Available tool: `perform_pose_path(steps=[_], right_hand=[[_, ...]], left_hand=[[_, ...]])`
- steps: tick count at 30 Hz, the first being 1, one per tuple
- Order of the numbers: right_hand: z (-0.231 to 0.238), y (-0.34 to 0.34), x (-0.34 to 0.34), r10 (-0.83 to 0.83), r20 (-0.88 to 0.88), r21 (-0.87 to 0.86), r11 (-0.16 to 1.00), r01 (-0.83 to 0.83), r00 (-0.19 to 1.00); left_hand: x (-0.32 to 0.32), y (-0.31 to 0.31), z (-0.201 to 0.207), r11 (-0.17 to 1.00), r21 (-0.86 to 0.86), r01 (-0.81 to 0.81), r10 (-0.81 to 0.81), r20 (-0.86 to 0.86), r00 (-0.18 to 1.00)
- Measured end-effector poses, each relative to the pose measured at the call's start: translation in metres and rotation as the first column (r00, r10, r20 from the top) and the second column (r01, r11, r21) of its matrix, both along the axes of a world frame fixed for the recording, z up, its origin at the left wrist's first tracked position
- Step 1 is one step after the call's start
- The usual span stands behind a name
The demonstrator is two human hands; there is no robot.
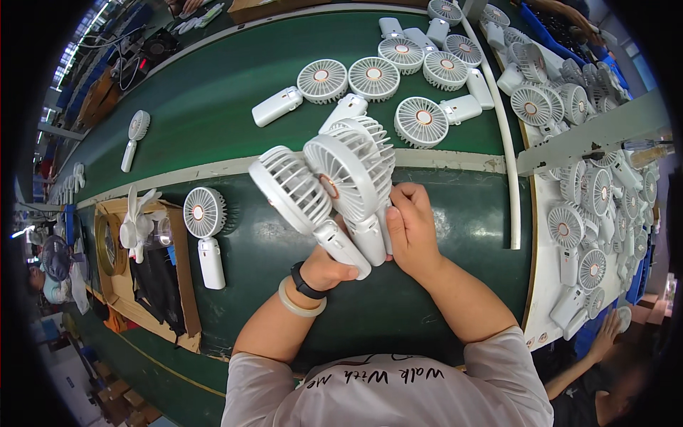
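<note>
Surface: green conveyor belt (pixel 213 114) of an assembly line, with a pale stripe running across it behind the hands.
Held fans: three white handheld fans (pixel 334 185) bunched by their handles above the belt, heads fanned out up and to the left.
Left hand (pixel 324 269): closed around the lower fan's handle from beneath; black watch and pale bangle on the wrist.
Right hand (pixel 411 228): fingers wrapped tight on the other handles, just right of the bunch.
Step in hand: seemingly gathering or checking a handful together; any next move would need a steady hold so no handle slips out.
Lone fan (pixel 205 235): flat on the belt, left of the held fans.
Loose fans (pixel 388 78): lying beyond the held fans, across the stripe.
White table (pixel 548 285): right of the held fans, heaped with many more fans (pixel 590 206).
Wooden fixture (pixel 142 270): far left of the held fans, holding a bare white blade and dark parts.
Blue bin (pixel 548 35): up right; contents unclear.
</note>
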State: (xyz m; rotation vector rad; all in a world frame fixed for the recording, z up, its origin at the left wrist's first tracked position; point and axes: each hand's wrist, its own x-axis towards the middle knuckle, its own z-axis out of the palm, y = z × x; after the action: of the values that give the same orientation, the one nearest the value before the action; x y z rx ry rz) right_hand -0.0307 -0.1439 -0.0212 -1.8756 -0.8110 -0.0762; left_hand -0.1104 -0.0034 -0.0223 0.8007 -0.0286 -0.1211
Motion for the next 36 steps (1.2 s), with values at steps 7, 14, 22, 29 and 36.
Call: perform_pose_path(steps=[7, 14, 22, 29, 36], right_hand=[[-0.003, 0.001, -0.003, 0.180, 0.059, 0.012, 0.983, -0.181, 0.982], [0.000, 0.003, 0.001, 0.458, -0.186, 0.146, 0.888, -0.436, 0.869], [0.015, -0.010, 0.010, 0.467, -0.201, 0.041, 0.882, -0.469, 0.861], [0.055, -0.024, -0.022, 0.354, -0.373, -0.115, 0.899, -0.422, 0.857], [0.042, -0.040, -0.047, 0.470, -0.706, 0.236, 0.861, -0.449, 0.530]], left_hand=[[-0.006, 0.001, -0.012, 0.967, 0.185, -0.174, 0.170, 0.036, 0.985], [-0.010, -0.004, -0.028, 0.901, 0.399, -0.173, 0.117, 0.161, 0.980], [-0.014, -0.009, -0.023, 0.835, 0.509, -0.209, 0.093, 0.243, 0.965], [-0.027, -0.008, 0.015, 0.828, 0.544, -0.136, 0.079, 0.126, 0.989], [-0.060, -0.021, 0.020, 0.921, 0.390, 0.018, -0.012, -0.016, 1.000]])
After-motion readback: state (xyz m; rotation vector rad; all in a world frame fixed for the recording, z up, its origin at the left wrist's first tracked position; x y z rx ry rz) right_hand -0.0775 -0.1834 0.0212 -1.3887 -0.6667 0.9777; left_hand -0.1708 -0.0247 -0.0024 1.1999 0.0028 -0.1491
